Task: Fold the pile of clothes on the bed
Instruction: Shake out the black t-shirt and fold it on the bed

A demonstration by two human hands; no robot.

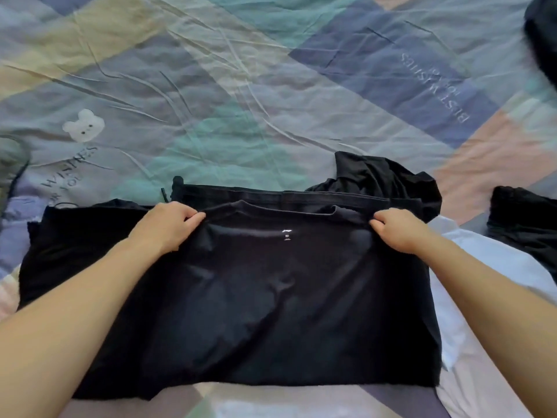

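Pinching one black T-shirt (271, 297) at its shoulders, left hand (171, 226) and right hand (398, 230) hold it flat between them; one white garment (482, 282) lies beneath the right forearm, three dark garments (385, 179) beyond.

A bed fills the view, covered by a creased patchwork sheet (241, 86) — blocks of blue, teal, pale green and pink. A white bear print (83, 125) (with lettering beneath) sits at left. Light is soft, even.

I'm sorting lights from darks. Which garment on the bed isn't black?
The white garment beside the right forearm, partly under the black T-shirt; the other clothes in view are black.
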